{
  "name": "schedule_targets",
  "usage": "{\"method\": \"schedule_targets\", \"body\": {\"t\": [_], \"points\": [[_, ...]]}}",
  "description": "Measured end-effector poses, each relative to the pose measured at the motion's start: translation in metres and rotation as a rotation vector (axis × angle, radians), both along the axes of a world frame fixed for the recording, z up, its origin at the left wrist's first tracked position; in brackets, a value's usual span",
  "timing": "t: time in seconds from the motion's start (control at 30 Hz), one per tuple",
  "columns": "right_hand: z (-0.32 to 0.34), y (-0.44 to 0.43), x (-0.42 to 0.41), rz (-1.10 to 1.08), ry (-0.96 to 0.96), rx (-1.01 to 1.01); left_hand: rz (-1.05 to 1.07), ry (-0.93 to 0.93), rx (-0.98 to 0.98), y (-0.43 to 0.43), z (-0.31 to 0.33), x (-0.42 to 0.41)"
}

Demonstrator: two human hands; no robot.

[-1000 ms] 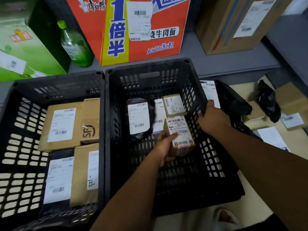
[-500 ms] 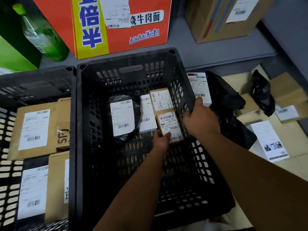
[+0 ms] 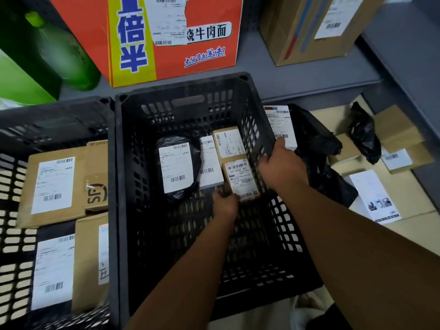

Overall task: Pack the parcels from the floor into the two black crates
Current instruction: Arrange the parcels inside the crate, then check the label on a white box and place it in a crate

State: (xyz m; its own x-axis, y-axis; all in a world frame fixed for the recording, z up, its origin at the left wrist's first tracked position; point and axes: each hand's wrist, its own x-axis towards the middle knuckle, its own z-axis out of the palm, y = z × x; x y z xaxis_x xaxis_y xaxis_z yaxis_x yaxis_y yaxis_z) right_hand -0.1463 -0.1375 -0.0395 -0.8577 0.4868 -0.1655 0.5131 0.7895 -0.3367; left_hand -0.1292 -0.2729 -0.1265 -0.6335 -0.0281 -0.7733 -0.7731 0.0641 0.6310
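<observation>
Two black crates stand side by side: the left crate (image 3: pixel 112 163) holds several brown and black parcels, the right crate (image 3: pixel 181 91) holds a few. Deep in the right crate my left hand (image 3: pixel 225 204) grips the near end of a small brown labelled box (image 3: pixel 241 179), which rests on the crate floor beside another small box (image 3: pixel 228 142), a white box (image 3: pixel 210 163) and a black bag parcel (image 3: pixel 176 165). My right hand (image 3: pixel 282 166) clasps the right crate's right wall at the rim. A black bag parcel (image 3: pixel 314 144) with a white label lies just outside that wall.
More parcels lie on cardboard on the floor at right: brown boxes (image 3: pixel 397 129), a black bag (image 3: pixel 363 132), a white labelled packet (image 3: pixel 373 196). Behind the crates a grey shelf carries an orange carton (image 3: pixel 202 55), a green bottle (image 3: pixel 66 58) and a brown carton (image 3: pixel 309 27).
My left hand has lowered the small brown box from mid-crate down to the crate floor, next to the other small box. My right hand has stayed on the crate wall.
</observation>
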Motion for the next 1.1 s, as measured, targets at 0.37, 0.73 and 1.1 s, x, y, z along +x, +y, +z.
{"method": "schedule_targets", "body": {"t": [0.37, 0.73, 1.1], "points": [[0.008, -0.001, 0.004, -0.075, 0.126, -0.171, 0.069, 0.103, 0.093, -0.029, 0.059, 0.041], [0.071, 0.027, 0.061, -0.367, 0.335, -0.613, -0.052, 0.134, 0.063, -0.013, 0.127, 0.102], [0.095, 0.131, 0.173, -0.378, -0.125, -0.877, -0.339, 0.251, -0.114, 0.075, 0.140, 0.122]]}}
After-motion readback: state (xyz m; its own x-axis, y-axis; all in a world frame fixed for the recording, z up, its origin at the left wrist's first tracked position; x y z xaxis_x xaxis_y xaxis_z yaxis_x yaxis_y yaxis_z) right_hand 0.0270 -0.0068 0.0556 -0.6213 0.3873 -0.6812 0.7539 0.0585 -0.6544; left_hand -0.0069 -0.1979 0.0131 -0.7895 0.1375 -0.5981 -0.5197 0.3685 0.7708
